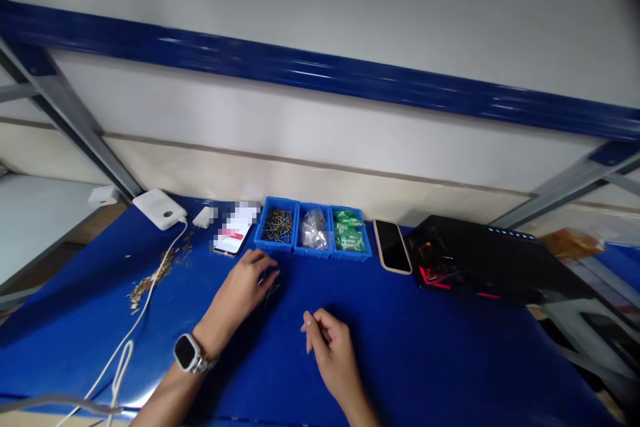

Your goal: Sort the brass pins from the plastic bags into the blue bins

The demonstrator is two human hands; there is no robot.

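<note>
My left hand (243,293), with a smartwatch (189,353) on its wrist, reaches forward over the blue table (450,347). Its fingers are curled over a few small dark screws (273,290) lying on the table, just in front of the blue bins. My right hand (330,347) rests nearer to me, fingers bent inward and pinched together; whether it holds anything is too small to see. Three small blue bins stand in a row: the left bin (277,225) holds screws, the middle bin (314,230) clear bags, the right bin (350,232) green parts.
A phone (393,247) lies right of the bins, another phone (233,233) left of them. A black device with red lights (480,260) sits at the right. A white power bank (159,209) with white cable (145,300) and scattered metal bits (155,273) lie at the left.
</note>
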